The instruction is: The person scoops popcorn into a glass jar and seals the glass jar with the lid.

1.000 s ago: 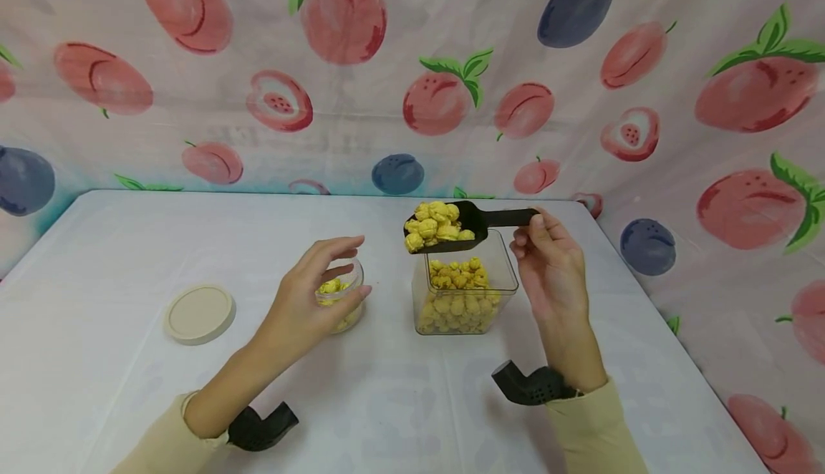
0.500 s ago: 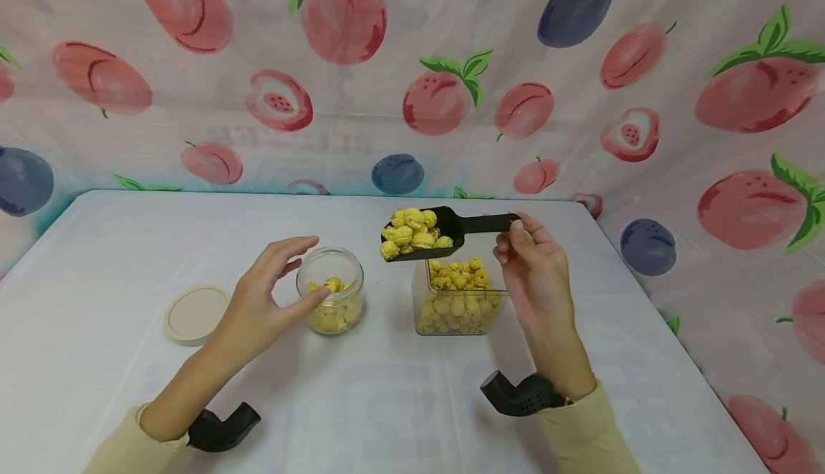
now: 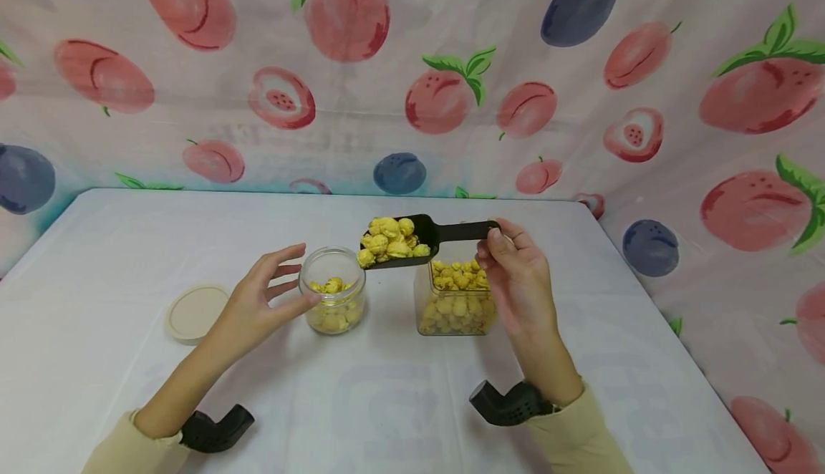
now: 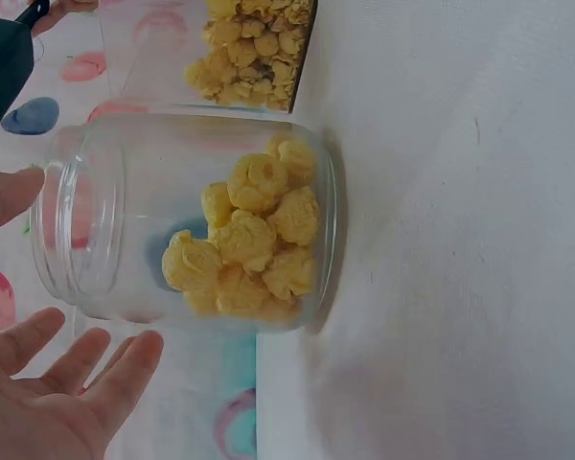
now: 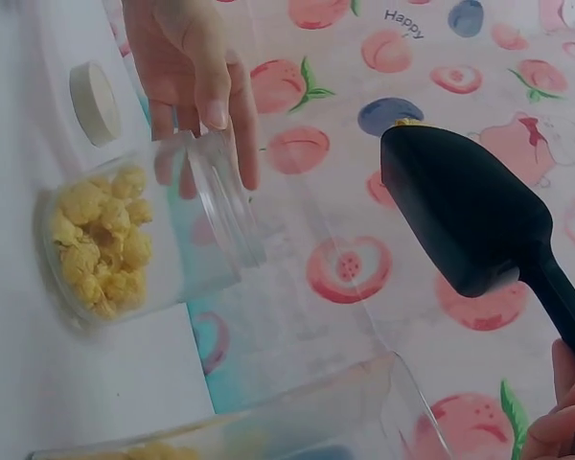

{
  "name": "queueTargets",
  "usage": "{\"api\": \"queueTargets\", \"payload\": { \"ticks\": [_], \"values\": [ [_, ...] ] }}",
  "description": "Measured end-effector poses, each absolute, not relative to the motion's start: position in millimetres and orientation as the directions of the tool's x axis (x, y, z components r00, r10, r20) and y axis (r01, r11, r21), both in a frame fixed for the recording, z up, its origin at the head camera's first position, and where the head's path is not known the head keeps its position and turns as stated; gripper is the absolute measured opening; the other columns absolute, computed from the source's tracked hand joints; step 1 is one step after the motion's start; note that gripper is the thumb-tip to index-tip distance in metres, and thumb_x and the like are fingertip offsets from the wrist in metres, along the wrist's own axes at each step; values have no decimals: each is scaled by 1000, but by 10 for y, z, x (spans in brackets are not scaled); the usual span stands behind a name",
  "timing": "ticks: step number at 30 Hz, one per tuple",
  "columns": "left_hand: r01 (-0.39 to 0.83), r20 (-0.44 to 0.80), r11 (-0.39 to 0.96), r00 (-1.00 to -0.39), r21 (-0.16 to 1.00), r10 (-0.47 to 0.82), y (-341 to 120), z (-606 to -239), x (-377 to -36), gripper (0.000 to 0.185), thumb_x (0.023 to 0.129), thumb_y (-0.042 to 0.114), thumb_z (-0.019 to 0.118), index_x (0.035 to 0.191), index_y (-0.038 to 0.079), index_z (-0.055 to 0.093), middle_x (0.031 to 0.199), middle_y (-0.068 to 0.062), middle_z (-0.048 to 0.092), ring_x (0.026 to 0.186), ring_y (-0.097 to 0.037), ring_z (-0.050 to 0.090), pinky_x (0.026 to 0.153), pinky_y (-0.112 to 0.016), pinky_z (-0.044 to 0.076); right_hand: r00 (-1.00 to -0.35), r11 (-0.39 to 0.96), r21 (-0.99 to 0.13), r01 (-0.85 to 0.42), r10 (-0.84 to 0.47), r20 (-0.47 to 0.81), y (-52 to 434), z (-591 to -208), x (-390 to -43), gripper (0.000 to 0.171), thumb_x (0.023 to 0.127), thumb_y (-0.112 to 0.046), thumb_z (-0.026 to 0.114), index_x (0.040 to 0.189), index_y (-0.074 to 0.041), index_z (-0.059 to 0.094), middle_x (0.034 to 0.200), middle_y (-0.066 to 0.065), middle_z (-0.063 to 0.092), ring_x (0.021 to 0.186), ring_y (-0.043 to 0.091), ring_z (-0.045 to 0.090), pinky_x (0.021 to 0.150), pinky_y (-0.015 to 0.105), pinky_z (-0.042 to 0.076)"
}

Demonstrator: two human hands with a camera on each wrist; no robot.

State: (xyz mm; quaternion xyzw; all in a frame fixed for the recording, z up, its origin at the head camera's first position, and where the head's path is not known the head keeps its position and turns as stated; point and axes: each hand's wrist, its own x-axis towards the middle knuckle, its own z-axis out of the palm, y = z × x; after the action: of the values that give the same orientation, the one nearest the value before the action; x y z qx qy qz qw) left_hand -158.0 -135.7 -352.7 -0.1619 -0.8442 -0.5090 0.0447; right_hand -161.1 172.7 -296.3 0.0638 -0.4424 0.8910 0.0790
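Right hand pinched the black plastic scoop, heaped with yellow puffed snacks, above the round clear glass jar; left hand, fingers spread, beside the jar.

Loaded scoop carried left to jar, left hand off jar

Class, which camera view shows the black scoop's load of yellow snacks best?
The head view: the black scoop is seen from above, heaped with yellow snacks, its handle pinched by the right hand. The right wrist view shows only the scoop's dark underside, no load. The left wrist view catches just a corner.
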Motion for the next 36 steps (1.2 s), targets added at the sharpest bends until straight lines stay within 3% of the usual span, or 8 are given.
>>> {"api": "queueTargets", "payload": {
  "ticks": [9, 36],
  "values": [
    [233, 131, 411, -956, 881, 262, -1399, -3579, -1601, 65, 85, 24, 68, 140, 8, 36, 143, -10, 37, 123, -30, 46, 98, -42, 45, -985, -549, -818, -174, 101, 141, 1627, -2987, -1584, 11, 92, 0, 52, 95, -8, 60, 73, 0, 63, 67, 11, 55, 60, 17, 45],
    [201, 90, 400, -956, 894, 278, -1415, -3576, -1608, 61, 85, 24, 68, 137, 8, 39, 137, -13, 45, 121, -31, 48, 98, -44, 46, -985, -446, -881, -162, 127, 117, 1495, -3030, -1549, 18, 93, 3, 49, 95, -12, 58, 74, -3, 62, 71, 10, 53, 63, 16, 46]
  ]
}}
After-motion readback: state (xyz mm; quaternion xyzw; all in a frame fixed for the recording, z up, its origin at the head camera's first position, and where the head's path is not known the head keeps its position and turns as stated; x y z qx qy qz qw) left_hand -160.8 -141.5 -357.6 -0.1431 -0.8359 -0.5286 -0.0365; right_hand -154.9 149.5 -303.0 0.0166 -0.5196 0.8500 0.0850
